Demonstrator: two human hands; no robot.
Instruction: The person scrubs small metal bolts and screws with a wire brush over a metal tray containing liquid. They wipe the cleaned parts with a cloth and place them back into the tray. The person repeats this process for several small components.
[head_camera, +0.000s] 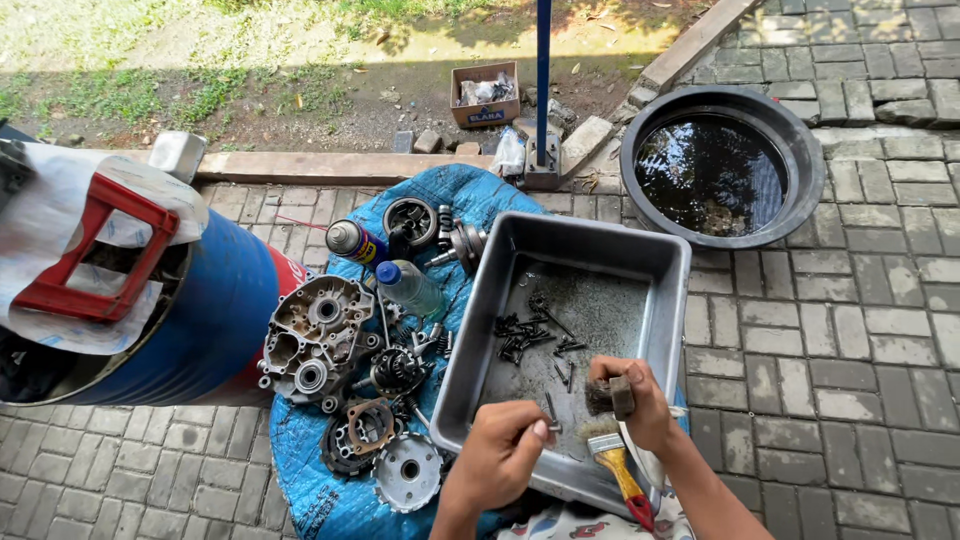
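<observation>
My left hand (503, 448) pinches a small bolt over the near end of a grey metal tray (664, 262). Just to its right, my right hand (640, 400) grips a small dark brush (612, 396) and holds it close to the bolt. A heap of dark bolts and screws (528, 335) lies on the tray's wet floor. A paintbrush with a yellow and red handle (620, 470) rests on the tray's near rim below my right hand.
Left of the tray, on a blue sack (330, 490), lie an engine crankcase half (315, 335), gears, clutch parts, a spray can (355, 241) and a plastic bottle (410, 287). A blue drum (215, 310) stands far left. A black basin of water (722, 165) sits behind right.
</observation>
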